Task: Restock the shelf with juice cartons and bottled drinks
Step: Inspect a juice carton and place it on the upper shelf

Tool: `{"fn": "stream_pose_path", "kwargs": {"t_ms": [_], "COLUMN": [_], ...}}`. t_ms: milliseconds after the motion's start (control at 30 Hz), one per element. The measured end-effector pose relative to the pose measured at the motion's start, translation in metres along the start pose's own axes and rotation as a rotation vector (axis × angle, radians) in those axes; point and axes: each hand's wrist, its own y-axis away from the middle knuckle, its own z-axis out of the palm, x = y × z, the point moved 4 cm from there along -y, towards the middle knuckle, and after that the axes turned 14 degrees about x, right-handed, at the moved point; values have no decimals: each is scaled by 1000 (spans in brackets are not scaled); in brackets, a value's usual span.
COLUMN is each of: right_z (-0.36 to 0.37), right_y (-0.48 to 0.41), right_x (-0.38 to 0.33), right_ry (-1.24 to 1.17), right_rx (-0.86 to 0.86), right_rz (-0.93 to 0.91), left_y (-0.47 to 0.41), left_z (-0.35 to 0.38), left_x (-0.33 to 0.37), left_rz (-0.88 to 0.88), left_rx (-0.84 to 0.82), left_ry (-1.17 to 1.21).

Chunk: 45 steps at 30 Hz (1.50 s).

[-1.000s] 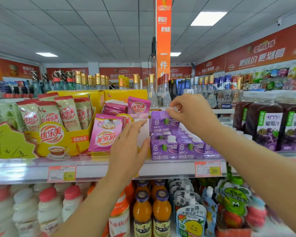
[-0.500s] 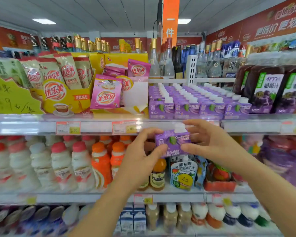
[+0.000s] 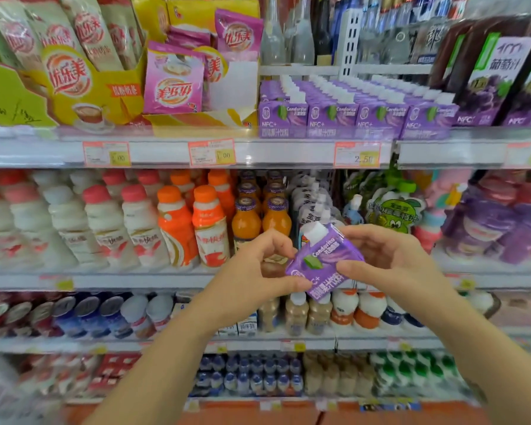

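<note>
A small purple juice carton (image 3: 322,261) with a white cap is tilted in front of the second shelf, held between both hands. My left hand (image 3: 252,271) pinches its lower left corner with thumb and fingers. My right hand (image 3: 390,265) grips its right side, fingers curled over the top edge. On the top shelf (image 3: 288,151) stand several rows of the same purple cartons (image 3: 350,108), with dark grape juice bottles (image 3: 497,72) to their right.
Yellow milk-tea display boxes (image 3: 89,84) and pink sachets (image 3: 174,79) fill the top shelf's left. Below stand white and orange drink bottles (image 3: 178,228), orange juice bottles (image 3: 261,216) and pouch drinks (image 3: 390,210). Lower shelves hold cans and small bottles (image 3: 249,375).
My right hand took a purple carton off the top shelf and brought it down. My left hand joined it on the carton, which is now lower and tilted. The view dropped.
</note>
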Motion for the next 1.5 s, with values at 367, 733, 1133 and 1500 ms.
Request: {"fn": "stream_pose_path", "kwargs": {"t_ms": [367,733,1133,1500], "right_z": [6,12,16,30], "right_y": [-1,-13,-30,-29], "right_x": [-19,-25,2,21], "right_ry": [321,180,-63,-259], "right_rx": [26,-3,127,55], "right_rz": [-382,-243,178,411], "left_y": [6,-2,-14,-15], "left_z": [-1,-7,-7,-9], "left_x": [25,19,11,-5], "left_rz": [351,99,49,-79], "left_rx": [166,66,238,128], "left_ry": [-221,37,90,234]}}
